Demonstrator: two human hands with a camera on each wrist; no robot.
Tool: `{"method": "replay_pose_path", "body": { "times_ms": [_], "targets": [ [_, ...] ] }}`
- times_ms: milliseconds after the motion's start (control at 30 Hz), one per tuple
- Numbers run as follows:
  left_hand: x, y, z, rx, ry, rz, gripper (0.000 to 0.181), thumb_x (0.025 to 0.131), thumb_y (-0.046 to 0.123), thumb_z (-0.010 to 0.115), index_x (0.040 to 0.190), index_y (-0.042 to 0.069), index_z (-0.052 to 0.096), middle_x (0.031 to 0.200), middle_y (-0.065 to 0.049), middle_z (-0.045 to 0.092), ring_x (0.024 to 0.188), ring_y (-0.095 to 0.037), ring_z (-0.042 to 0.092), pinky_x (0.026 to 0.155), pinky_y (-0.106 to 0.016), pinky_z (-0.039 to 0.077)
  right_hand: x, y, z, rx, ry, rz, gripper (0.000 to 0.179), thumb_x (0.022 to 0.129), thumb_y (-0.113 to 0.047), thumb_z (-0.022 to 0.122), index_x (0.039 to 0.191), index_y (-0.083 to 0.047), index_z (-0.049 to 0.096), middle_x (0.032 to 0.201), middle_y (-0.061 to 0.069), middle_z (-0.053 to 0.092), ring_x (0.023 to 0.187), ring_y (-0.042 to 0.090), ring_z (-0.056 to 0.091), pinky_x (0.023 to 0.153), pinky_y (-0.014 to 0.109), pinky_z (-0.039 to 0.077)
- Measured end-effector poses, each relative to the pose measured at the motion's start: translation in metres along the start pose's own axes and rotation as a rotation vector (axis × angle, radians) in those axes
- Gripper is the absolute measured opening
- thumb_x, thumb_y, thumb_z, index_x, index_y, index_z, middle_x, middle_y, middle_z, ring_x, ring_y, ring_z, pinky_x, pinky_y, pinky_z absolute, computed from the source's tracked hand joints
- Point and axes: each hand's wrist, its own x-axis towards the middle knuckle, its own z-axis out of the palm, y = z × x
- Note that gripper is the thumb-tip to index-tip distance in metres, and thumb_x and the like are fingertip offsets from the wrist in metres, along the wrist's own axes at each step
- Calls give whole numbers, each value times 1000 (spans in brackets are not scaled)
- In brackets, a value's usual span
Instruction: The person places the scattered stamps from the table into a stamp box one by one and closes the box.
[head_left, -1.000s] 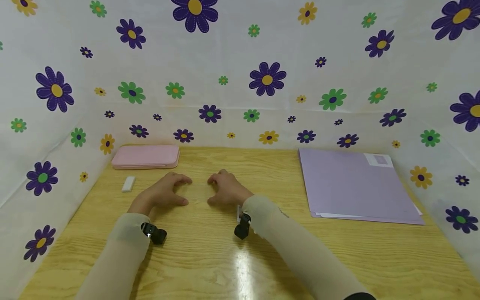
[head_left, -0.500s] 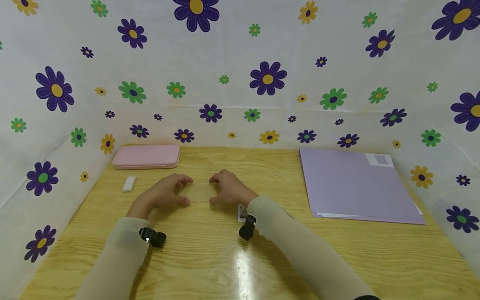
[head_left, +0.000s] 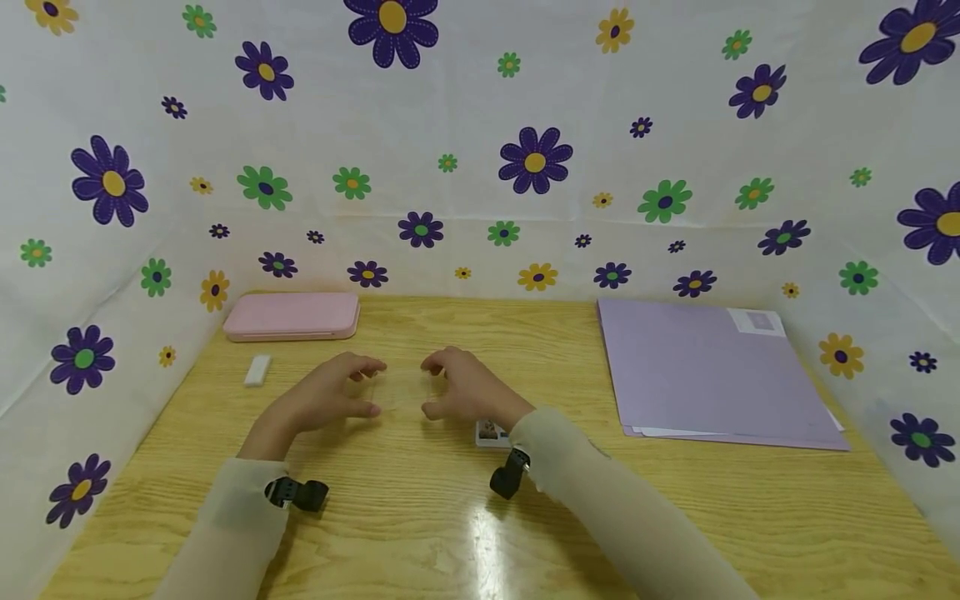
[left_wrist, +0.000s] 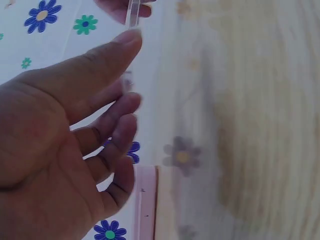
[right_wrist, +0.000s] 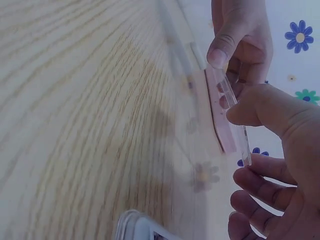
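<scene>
Between my two hands is a clear, flat plastic piece with straight edges [right_wrist: 245,145], like a lid or thin case; in the head view it is nearly invisible. My left hand [head_left: 326,396] grips its left end between thumb and fingers. The right hand [head_left: 468,387] grips the opposite end, thumb on the near edge and a finger on the far edge. In the right wrist view the piece appears edge-on, slanting between both thumbs. Partly covered by my right wrist, a small white-rimmed item with a dark picture in it [head_left: 489,431] lies on the table.
A pink pencil case [head_left: 292,317] lies at the back left, with a white eraser-like block [head_left: 257,371] in front of it. On the right is a purple folder [head_left: 712,375] with papers inside. Flower-printed cloth [head_left: 480,108] walls in the wooden table [head_left: 405,517].
Both hands have drawn slightly toward me, still holding the clear piece. My right forearm has shifted a little right, so more of the small white-rimmed item shows.
</scene>
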Motion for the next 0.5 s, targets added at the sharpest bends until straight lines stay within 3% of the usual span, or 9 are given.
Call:
{"method": "replay_pose_path", "body": {
  "times_ms": [500],
  "targets": [
    [-13,20,0,-18,32,74,62,86,19,79,140,5,52,131,-15,54,120,-35,48,99,-55,40,-25,-8,-4,119,54,-13,63,86,-26,77,138,-4,50,129,8,50,116,29,51,93,38,46]
  ]
}}
